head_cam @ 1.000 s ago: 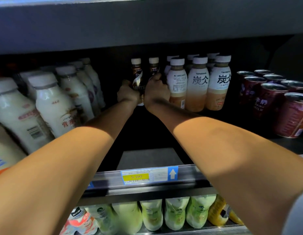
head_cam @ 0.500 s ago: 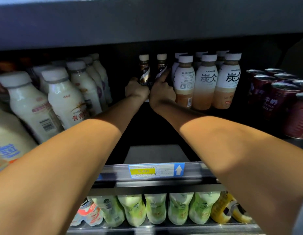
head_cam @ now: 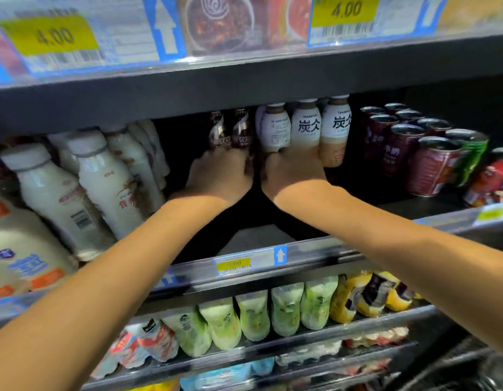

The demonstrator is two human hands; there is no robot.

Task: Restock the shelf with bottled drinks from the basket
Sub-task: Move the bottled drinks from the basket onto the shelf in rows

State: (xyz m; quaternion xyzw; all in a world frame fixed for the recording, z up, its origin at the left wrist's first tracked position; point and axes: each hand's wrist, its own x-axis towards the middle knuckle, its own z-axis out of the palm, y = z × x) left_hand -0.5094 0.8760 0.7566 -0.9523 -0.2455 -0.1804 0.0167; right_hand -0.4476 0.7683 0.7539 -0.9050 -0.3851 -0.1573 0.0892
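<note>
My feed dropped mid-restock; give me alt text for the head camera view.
Both hands reach deep into a dark shelf bay: the left hand at two dark coffee bottles, the right hand at white latte bottles. White milk bottles stand left, red cans right.

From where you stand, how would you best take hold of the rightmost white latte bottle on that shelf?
I'd grip the rightmost latte bottle around its tan lower body, coming straight in from the shelf's open front. The shelf above hides its cap, a neighbouring bottle and the right hand crowd its left, and the dark red cans stand to its right.
</note>
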